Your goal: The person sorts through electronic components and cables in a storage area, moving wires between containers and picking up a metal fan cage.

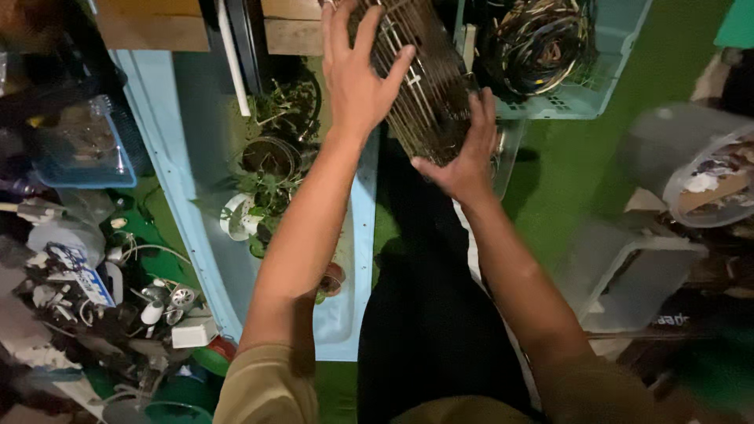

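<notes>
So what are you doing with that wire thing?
A person holds a wire cage up with both bare hands. The left hand lies spread on its side and the right hand grips its lower end. Below it is a light blue tub with small plants in it, standing on green flooring. A pale crate full of tangled wire sits beside the cage.

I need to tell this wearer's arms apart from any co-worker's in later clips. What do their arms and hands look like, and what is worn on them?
Both forearms are bare from above the elbow down. The left hand and right hand wear no gloves, and no watch or wristband shows. Short olive-tan sleeves cover the upper arms at the bottom edge of the head view. Any rings are too blurred to tell.
</notes>
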